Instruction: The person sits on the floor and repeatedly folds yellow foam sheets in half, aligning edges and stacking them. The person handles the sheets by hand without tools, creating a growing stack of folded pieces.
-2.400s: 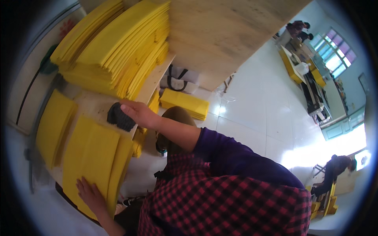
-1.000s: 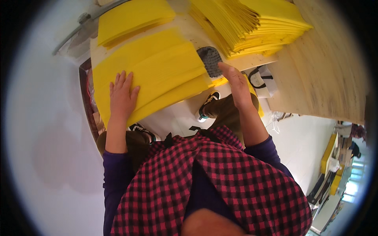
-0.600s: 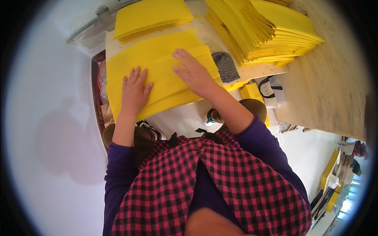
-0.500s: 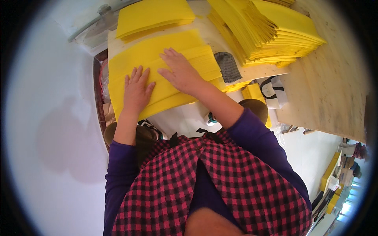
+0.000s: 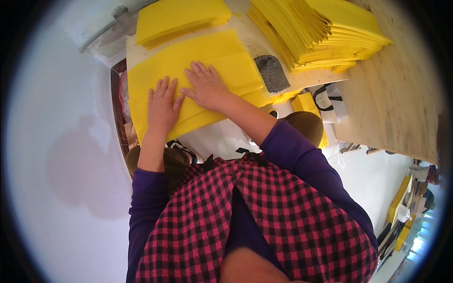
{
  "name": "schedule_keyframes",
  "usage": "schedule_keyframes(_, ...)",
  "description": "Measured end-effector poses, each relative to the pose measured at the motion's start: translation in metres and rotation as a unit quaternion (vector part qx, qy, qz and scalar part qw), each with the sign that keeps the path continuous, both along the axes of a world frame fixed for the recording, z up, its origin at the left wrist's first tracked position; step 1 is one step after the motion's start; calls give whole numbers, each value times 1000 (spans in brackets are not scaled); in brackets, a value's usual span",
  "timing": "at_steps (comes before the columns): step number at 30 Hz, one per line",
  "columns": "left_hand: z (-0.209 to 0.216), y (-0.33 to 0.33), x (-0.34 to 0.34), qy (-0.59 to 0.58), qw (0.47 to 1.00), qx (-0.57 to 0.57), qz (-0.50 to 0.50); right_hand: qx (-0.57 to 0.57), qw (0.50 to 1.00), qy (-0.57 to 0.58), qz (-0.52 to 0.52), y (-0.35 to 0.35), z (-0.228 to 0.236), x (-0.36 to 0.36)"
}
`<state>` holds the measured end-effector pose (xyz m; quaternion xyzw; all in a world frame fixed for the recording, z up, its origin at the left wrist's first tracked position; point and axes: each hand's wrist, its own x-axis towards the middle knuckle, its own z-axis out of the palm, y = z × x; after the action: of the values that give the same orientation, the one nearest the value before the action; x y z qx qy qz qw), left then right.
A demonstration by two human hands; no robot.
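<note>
Both my hands lie flat, fingers spread, on a low stack of yellow foam sheets (image 5: 198, 52) at the near edge of a white table (image 5: 257, 45). My left hand (image 5: 162, 104) presses the sheets near their front edge. My right hand (image 5: 205, 86) rests just right of it, palm down, fingertips nearly touching the left hand. Neither hand grips anything. A dark grey sponge-like pad (image 5: 272, 73) lies on the table to the right of my right hand, apart from it.
A tall pile of yellow sheets (image 5: 325, 30) stands at the back right, a smaller pile (image 5: 181, 16) at the back left. A plywood board (image 5: 398, 99) lies on the right. A white bag with black handles (image 5: 329, 101) sits below the table edge. White floor lies left.
My right hand left the grey pad and moved left onto the yellow sheets beside my left hand. The view tilted down toward the table edge.
</note>
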<state>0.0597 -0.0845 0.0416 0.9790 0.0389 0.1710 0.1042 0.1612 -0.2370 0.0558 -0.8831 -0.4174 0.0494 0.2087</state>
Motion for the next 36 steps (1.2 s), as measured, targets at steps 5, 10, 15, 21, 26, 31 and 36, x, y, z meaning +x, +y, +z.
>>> schedule_keyframes(5,0,1,-1,-6,1000,-5,-5,-14,1000,0,-4,-5,-3,2)
schedule_keyframes(10,0,0,-2,-11,1000,-4,-6,-14,1000,-7,-6,-6,-1,3)
schedule_keyframes(15,6,0,-2,-9,1000,-20,-8,-5,999,-31,-10,-5,-1,4)
schedule_keyframes(21,13,-3,-2,9,1000,-7,8,8,999,-35,-18,-6,-3,5)
schedule_keyframes(26,13,-9,-7,4,1000,-12,25,-13,1000,-21,-13,-5,-4,8)
schedule_keyframes(31,10,-13,-11,9,999,-21,37,-7,999,-38,-10,-6,-5,8)
schedule_keyframes(36,7,-16,-11,15,998,-28,46,-2,999,-39,-2,-8,-6,10)
